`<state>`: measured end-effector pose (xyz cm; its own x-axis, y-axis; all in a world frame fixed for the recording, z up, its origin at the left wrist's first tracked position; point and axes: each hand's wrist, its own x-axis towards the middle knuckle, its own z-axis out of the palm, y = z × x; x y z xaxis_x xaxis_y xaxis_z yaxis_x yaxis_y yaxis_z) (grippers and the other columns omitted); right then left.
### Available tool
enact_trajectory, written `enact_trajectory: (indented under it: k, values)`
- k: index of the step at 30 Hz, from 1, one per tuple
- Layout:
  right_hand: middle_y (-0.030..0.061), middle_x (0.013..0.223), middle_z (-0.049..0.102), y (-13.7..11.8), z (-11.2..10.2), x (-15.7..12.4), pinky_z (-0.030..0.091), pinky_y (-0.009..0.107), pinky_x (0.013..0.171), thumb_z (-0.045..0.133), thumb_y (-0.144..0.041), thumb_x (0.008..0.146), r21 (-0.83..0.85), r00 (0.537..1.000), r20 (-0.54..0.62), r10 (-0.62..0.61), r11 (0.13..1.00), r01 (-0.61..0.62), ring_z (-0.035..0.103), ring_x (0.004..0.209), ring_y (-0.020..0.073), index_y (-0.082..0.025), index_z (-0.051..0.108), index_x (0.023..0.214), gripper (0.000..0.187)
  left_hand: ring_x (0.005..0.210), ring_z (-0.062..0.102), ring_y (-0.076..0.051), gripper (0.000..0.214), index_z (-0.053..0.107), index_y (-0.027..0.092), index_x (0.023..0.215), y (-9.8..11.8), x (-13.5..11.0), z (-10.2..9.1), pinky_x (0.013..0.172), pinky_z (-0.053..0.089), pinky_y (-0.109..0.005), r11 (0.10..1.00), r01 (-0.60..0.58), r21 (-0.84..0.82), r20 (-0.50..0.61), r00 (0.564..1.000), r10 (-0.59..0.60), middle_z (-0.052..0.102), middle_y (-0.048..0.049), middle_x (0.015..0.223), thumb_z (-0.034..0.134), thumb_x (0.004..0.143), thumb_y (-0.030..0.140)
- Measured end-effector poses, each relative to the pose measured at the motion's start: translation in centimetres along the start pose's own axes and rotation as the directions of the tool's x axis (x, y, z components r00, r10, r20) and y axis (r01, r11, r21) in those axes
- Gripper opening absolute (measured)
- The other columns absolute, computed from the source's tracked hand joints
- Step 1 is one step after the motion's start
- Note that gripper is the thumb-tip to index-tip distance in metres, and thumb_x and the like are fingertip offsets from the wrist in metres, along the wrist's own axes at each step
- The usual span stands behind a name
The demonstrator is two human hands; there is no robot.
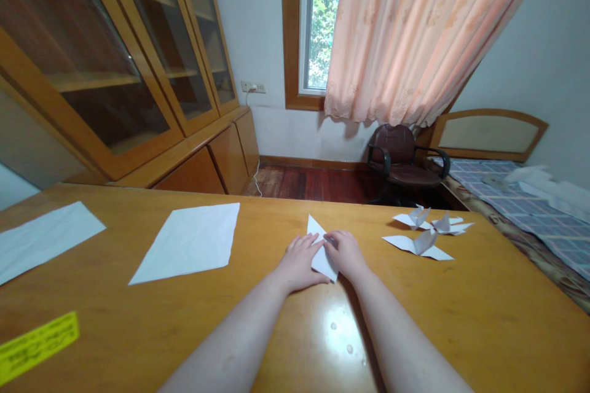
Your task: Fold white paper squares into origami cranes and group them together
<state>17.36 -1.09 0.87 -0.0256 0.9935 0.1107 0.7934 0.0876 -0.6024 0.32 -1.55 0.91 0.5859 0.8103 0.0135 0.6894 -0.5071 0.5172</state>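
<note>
A small piece of folded white paper (322, 263), pointed at its upper end, lies on the wooden table between my two hands. Spread over its left side, my left hand (302, 264) presses it down, with the fingers near the upper part and the thumb by the lower tip. My right hand (346, 253) has its fingers curled in at the paper's right edge, pinching it; the fingertips are partly hidden. To the right stand several folded paper cranes (423, 242) close together.
Flat on the table (184, 331) to the left are a white paper sheet (193, 242) and another sheet (50, 239). A yellow label (39, 347) sits at the lower left. Beyond the table are a glass-fronted cabinet (177, 92), an office chair (399, 153) and a bed (520, 196).
</note>
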Motion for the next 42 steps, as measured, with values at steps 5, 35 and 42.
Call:
enact_trajectory:
  k: [5, 35, 42]
  values:
    - [0.0086, 0.1, 0.067, 0.1, 0.0, 0.0, 0.036, 0.033, 0.089, 0.051, -0.026, 0.082, -0.003, 1.0, -0.006, -0.007, 1.0, 0.007, 0.054, 0.1, 0.0219, -0.019, 0.069, 0.096, 0.023, 0.134, 0.026, -0.026, 0.065, 0.042, 0.03, 0.133, 0.3, -0.1, -0.4, 0.111, 0.011, -0.048, 1.0, -0.008, -0.003, -0.017, 1.0, 0.008, 0.033, -0.0051, 0.146, 0.061, 0.073, 0.044]
    - [0.0087, 0.102, 0.067, -0.1, -0.5, -0.7, 0.041, 0.034, 0.086, 0.063, -0.041, 0.074, 0.209, 0.989, 0.052, -0.139, 0.97, 0.125, 0.058, 0.094, 0.0229, -0.019, 0.066, 0.105, 0.038, 0.107, 0.052, -0.02, 0.04, 0.063, 0.024, 0.107, -0.7, 0.8, -0.7, 0.096, 0.034, -0.031, 0.963, 0.263, -0.061, -0.214, 0.939, -0.27, 0.064, -0.0028, 0.111, 0.047, 0.075, 0.008]
    - [0.0051, 0.088, 0.07, 0.1, -0.1, -0.1, 0.04, 0.026, 0.073, 0.051, -0.021, 0.077, 0.126, 0.999, 0.029, -0.017, 0.992, 0.013, 0.06, 0.083, 0.0184, -0.019, 0.07, 0.087, 0.021, 0.102, 0.053, -0.019, 0.037, 0.065, 0.027, 0.102, -0.8, 0.9, -0.7, 0.091, 0.036, -0.029, 0.972, 0.233, -0.017, -0.224, 0.947, -0.231, 0.066, -0.0015, 0.104, 0.046, 0.075, 0.009]
